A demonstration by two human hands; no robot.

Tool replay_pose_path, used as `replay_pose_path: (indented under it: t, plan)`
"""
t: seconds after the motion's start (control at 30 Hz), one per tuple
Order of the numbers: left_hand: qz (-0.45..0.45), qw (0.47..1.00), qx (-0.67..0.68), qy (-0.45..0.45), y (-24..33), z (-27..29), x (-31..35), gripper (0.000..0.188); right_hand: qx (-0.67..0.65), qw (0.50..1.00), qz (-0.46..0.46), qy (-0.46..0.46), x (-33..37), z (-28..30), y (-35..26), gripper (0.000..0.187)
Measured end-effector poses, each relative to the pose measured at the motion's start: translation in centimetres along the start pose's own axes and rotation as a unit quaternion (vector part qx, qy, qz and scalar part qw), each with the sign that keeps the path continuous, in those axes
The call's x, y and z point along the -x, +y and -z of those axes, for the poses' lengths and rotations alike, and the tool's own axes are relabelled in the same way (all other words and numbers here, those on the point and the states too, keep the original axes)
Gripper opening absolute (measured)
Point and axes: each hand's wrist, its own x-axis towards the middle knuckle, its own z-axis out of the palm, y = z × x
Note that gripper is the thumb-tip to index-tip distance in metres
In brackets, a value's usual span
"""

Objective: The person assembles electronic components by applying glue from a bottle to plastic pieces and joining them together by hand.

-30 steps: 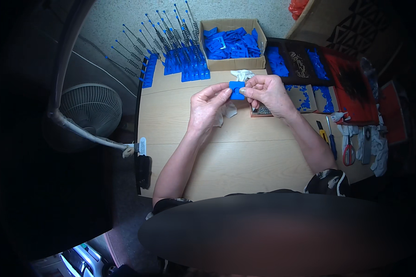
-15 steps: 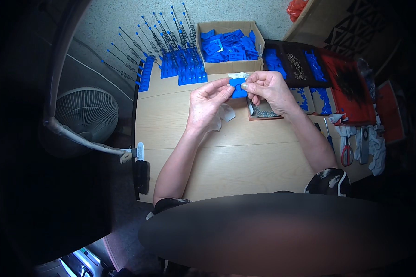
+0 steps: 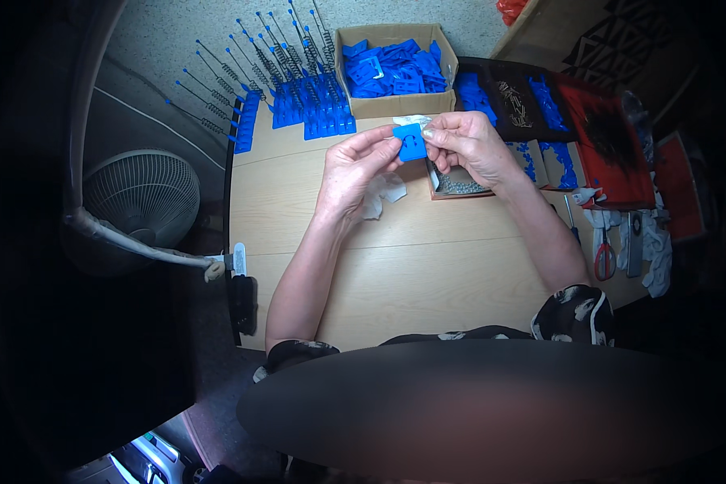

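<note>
Between my two hands, above the wooden table, is a small flat blue plastic plate (image 3: 410, 143) with a curved slot in its middle. My left hand (image 3: 355, 167) pinches its left edge between thumb and fingers. From the other side my right hand (image 3: 469, 148) grips the upper right edge with thumb and fingertips. Whether a smaller part sits in the right fingers is hidden. Below the hands lies a crumpled white tissue (image 3: 385, 190). Next to my right wrist stands a shallow box of small metal balls (image 3: 463, 187).
A cardboard box (image 3: 395, 106) full of blue plates stands at the back. To its left, blue bases (image 3: 329, 127) carry upright rods with springs. Trays of blue parts (image 3: 555, 114) and pins (image 3: 515, 106) are at right, with red scissors (image 3: 604, 262) and a screwdriver (image 3: 571, 216). A fan (image 3: 143, 198) stands left.
The blue plate has tilted so its slotted face shows more fully. Both hands have shifted slightly left and keep hold of it. The whole view has moved a little.
</note>
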Motion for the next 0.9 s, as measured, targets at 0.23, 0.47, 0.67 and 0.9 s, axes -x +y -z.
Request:
replay_pose_path:
  t: [0.23,0.47,0.67,0.9]
  plan:
    - [0.010,1.000,0.003,0.010,-0.2,-0.5,-0.1,0.032,-0.004,1.000,0.006,-0.009,0.0,0.7,0.2,0.016]
    - [0.010,1.000,0.002,0.019,-0.7,-0.5,-0.5,0.031,0.006,1.000,0.007,-0.005,0.0,0.8,0.3,0.016]
    - [0.011,1.000,0.005,0.019,-1.0,-0.3,-0.6,0.033,0.008,1.000,0.008,-0.002,-0.1,0.8,0.8,0.017]
    - [0.009,1.000,0.000,0.024,-1.3,-0.1,-0.2,0.035,0.000,1.000,0.012,-0.009,-0.2,0.9,1.4,0.017]
